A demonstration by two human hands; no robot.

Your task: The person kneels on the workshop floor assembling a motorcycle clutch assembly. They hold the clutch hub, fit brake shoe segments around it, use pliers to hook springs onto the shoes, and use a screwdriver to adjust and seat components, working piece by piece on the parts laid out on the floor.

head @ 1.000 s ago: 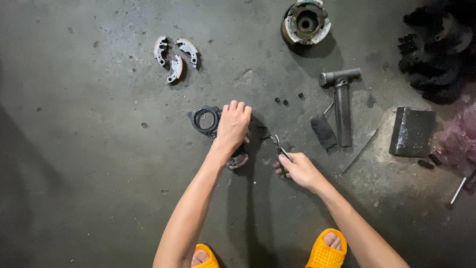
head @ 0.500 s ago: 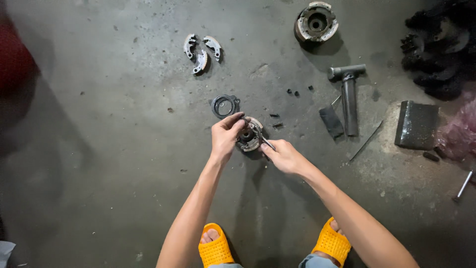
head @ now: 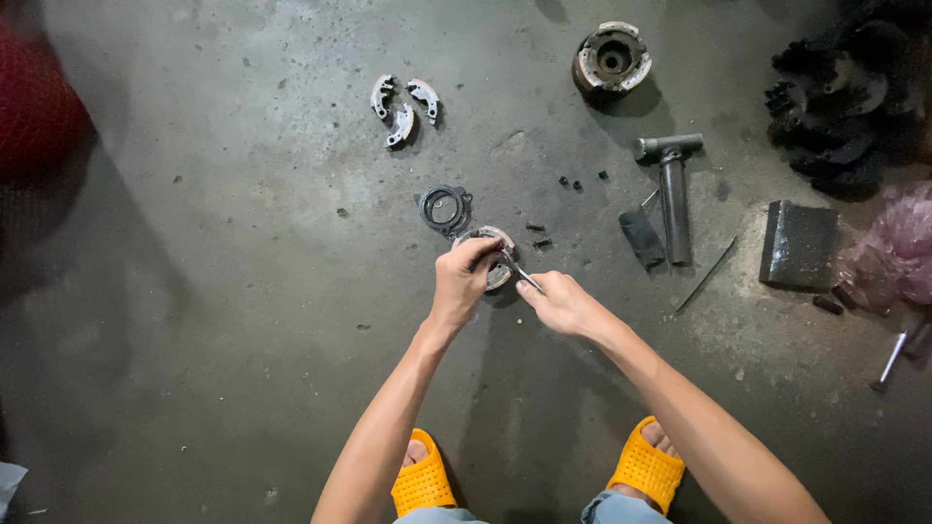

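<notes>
Head view, looking down on a concrete floor [head: 194, 291]. Two bare hands at centre.

Left hand [head: 460, 279]: fingers closed over the near rim of a round metal part [head: 493, 254] that lies on the floor, mid-floor. Right hand [head: 555, 301]: clamped on a thin metal tool [head: 516, 269], its tip touching the round part just beside the left fingers. The hands sit close together, not touching as far as I can tell.

Count:
- 1 black ring plate [head: 446, 209], just beyond the round part, toward the far edge.
- 3 curved grey shoes [head: 403, 102], in a cluster, far-left of centre.
- 1 drum-shaped hub [head: 612, 60], far edge.
- 1 hammer-shaped tool [head: 672, 189], right of centre; 1 small black block [head: 642, 237] beside it.
- 1 dark rectangular block [head: 798, 245], right side.
- 2 yellow slippers [head: 645, 466], near edge.
- A handful of tiny black bits [head: 577, 181]; exact count unclear.

Versus half a second earlier: the hands lie the same way on the round part, the tool slightly more upright across it. All loose pieces lie as before.
</notes>
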